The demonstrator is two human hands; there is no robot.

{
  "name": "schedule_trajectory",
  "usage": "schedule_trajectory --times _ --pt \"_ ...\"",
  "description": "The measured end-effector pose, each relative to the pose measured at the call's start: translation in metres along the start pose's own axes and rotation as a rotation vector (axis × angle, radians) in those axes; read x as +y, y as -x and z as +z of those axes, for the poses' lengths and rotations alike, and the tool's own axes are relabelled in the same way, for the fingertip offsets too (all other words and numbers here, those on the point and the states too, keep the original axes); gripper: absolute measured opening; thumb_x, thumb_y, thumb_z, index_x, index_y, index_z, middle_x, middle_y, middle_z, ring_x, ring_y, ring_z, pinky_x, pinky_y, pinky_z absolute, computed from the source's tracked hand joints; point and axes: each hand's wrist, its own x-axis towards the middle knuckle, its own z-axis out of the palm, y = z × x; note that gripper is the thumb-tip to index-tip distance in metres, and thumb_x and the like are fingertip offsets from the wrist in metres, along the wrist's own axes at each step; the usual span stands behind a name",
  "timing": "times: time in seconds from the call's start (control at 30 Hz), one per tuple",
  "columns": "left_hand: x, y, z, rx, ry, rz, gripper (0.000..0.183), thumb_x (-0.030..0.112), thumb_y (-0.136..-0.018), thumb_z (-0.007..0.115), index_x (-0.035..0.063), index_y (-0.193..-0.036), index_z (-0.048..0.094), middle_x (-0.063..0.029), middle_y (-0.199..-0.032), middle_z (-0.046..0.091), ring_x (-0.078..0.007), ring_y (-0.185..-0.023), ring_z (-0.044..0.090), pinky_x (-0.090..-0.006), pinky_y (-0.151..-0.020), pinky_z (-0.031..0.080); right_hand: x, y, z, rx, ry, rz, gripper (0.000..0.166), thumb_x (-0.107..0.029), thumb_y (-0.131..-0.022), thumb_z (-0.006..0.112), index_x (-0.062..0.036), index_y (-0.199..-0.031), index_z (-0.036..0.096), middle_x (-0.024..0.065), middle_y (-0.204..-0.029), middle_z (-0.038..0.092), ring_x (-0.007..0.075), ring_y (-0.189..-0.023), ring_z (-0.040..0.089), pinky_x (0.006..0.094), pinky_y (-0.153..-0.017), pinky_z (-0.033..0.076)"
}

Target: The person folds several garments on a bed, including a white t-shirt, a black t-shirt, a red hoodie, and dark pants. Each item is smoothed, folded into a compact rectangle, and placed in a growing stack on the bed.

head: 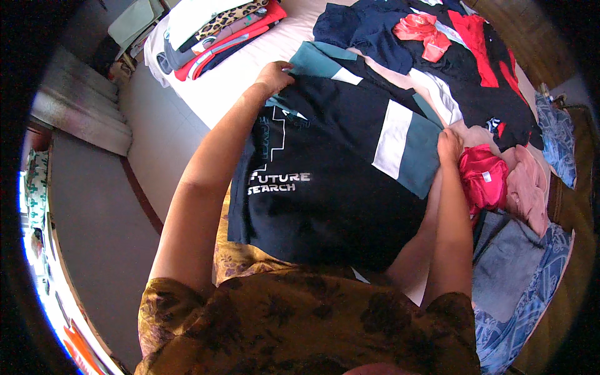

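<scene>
A black T-shirt (328, 187) with teal and white sleeves and a printed front lies spread over my lap and the bed edge. My left hand (276, 77) grips it near the collar end, beside a teal and white sleeve (314, 61). With my right hand (450, 143) I hold the edge of the other teal and white sleeve (419, 150). The fingertips of both hands are partly hidden by cloth or turned away from view.
Folded clothes (225, 37) are stacked at the bed's upper left. Loose dark and red garments (473, 93) lie at the upper right. A bright pink garment (483, 180) and a grey cloth (508, 267) lie right of my right arm. A curtain (84, 98) hangs at left.
</scene>
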Motion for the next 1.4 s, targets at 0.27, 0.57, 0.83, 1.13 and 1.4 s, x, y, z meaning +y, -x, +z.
schedule_trajectory --times 0.27,0.57,0.83,1.13,1.4 --pt "-0.044 -0.01 0.029 0.178 0.308 0.206 0.047 -0.003 -0.081 0.053 0.005 -0.128 0.051 -0.01 -0.123 0.057 -0.0175 -0.116 0.052 -0.0271 -0.1 0.037 -0.016 0.005 -0.005 0.075 -0.009 0.033 0.034 -0.028 -0.083 0.043 -0.0069 -0.1 0.063 0.0187 -0.105 0.061 0.0383 -0.103 0.053 0.0446 -0.091 0.04" --pt "0.032 0.03 0.042 0.759 -0.229 0.675 0.033 0.009 -0.083 0.055 0.0011 -0.115 0.056 -0.021 -0.117 0.057 -0.0355 -0.104 0.057 -0.0404 -0.093 0.044 -0.11 0.025 -0.05 0.277 -0.022 -0.185 0.044 -0.021 -0.082 0.055 -0.008 -0.124 0.051 0.0207 -0.124 0.051 0.0367 -0.114 0.048 0.0461 -0.097 0.036" --pt "0.029 0.059 0.112 0.107 -0.816 0.657 0.065 0.06 -0.084 0.045 0.0237 -0.138 0.038 -0.0145 -0.146 0.028 -0.0359 -0.135 0.022 -0.056 -0.107 0.018 -0.204 0.101 -0.027 -0.194 -0.082 -0.497 0.061 -0.053 -0.088 0.042 -0.02 -0.139 0.037 0.0137 -0.147 0.026 0.031 -0.137 0.019 0.0488 -0.11 0.012" --pt "0.011 0.053 0.111 0.355 -0.88 0.429 0.064 0.061 -0.088 0.034 0.0233 -0.14 0.035 -0.012 -0.146 0.03 -0.0343 -0.135 0.023 -0.0585 -0.107 0.012 -0.133 0.082 -0.028 -0.246 0.064 -0.054 0.074 -0.063 -0.084 0.039 -0.0211 -0.144 0.025 0.0164 -0.151 0.015 0.033 -0.139 0.011 0.0512 -0.109 0.009" --pt "-0.065 0.149 0.007 0.178 -0.648 0.079 0.069 0.051 -0.086 0.051 0.016 -0.141 0.03 -0.0134 -0.143 0.029 -0.0311 -0.133 0.026 -0.0596 -0.099 0.028 -0.077 0.167 -0.072 -0.046 -0.339 -0.313 0.067 -0.038 -0.084 0.06 -0.0064 -0.137 0.035 0.0285 -0.141 0.028 0.0421 -0.131 0.027 0.049 -0.106 0.023"
